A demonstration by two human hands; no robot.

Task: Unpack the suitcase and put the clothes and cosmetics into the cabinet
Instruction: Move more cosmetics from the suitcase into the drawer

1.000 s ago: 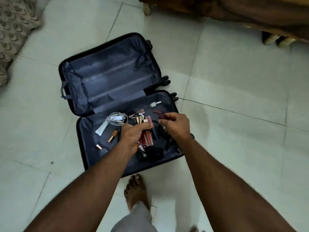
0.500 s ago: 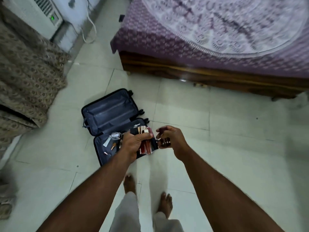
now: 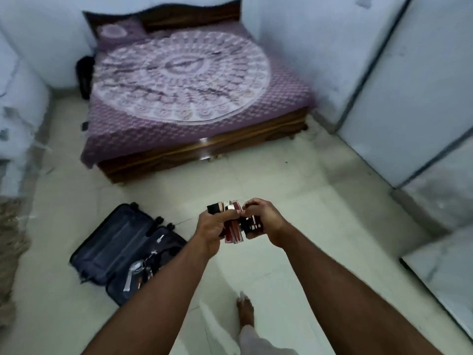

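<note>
My left hand [image 3: 211, 230] grips a bundle of cosmetics [image 3: 231, 228]: red and pink tubes with black and gold caps. My right hand [image 3: 263, 220] holds a dark cosmetic item [image 3: 252, 226] right beside that bundle, and the two hands almost touch. Both are raised above the floor in the middle of the head view. The open dark suitcase [image 3: 120, 242] lies on the floor at lower left, with several small cosmetics [image 3: 138, 271] and a silvery tube left in its near half.
A bed with a purple patterned cover [image 3: 184, 83] fills the far side of the room. Pale cabinet doors [image 3: 409, 103] stand along the right. A patterned curtain [image 3: 10, 247] hangs at the left edge. My bare foot [image 3: 245, 311] is on the light tiled floor.
I have straightened up and turned right: the suitcase dropped to the lower left, and the bed and cabinet doors came into view. Both hands rose away from the suitcase carrying the cosmetics.
</note>
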